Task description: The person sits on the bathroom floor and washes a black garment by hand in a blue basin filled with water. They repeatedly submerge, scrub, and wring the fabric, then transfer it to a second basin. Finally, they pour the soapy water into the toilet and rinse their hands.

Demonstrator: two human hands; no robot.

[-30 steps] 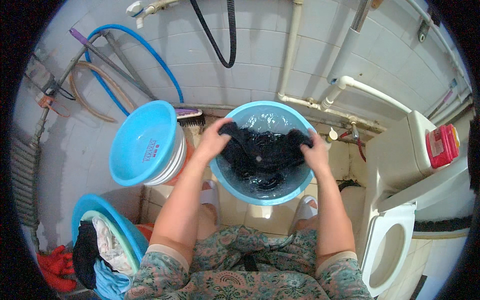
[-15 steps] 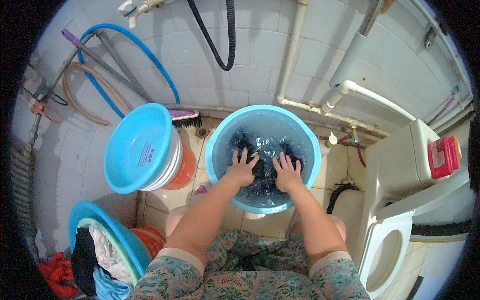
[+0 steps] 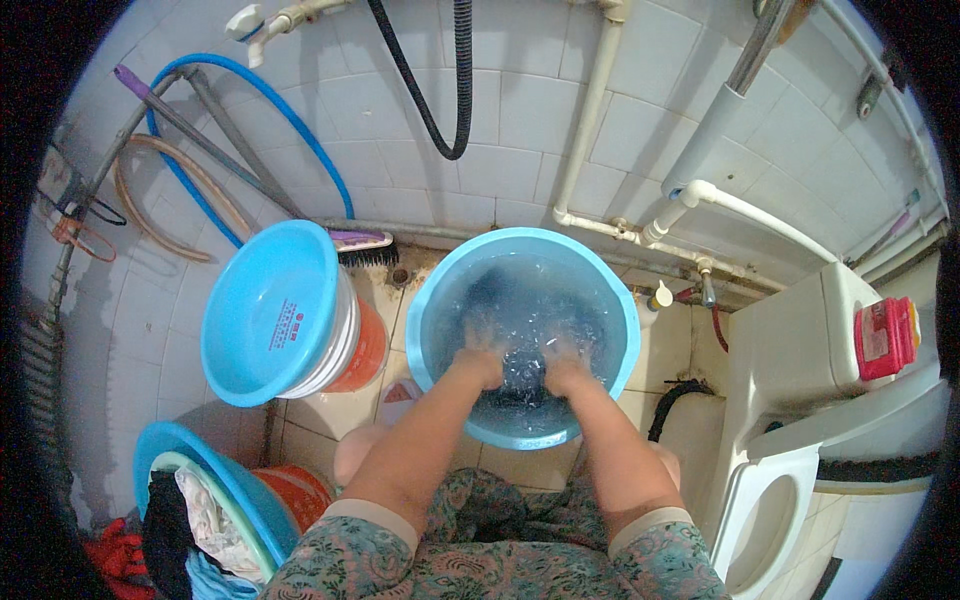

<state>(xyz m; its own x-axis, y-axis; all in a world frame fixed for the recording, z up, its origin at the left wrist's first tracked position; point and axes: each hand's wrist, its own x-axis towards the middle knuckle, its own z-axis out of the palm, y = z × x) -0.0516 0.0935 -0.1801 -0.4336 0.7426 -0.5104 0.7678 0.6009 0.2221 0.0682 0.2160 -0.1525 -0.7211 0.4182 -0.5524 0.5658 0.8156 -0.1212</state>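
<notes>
A light-blue basin (image 3: 629,340) of cloudy water stands on the tiled floor in front of me. Dark cloth (image 3: 523,372) lies under the water, its outline blurred. My left hand (image 3: 483,357) is dipped in at the left of the cloth, my right hand (image 3: 566,366) at its right. Both press down on or beside the cloth with the wrists near the surface. Murky water smears the fingers of both hands, so I cannot tell whether they grip the cloth.
At left, a blue basin (image 3: 262,345) sits on a white and orange bucket (image 3: 362,345). Nearer, a tub (image 3: 168,440) holds clothes (image 3: 215,525). A brush (image 3: 365,252) lies by the wall. At right are a toilet (image 3: 775,510) and a bottle (image 3: 655,300).
Both hands have sunk deeper into the water; their spread fingers showed clearly above the dark cloth before. The cloth is now further under and the water looks cloudier. The view has shifted slightly.
</notes>
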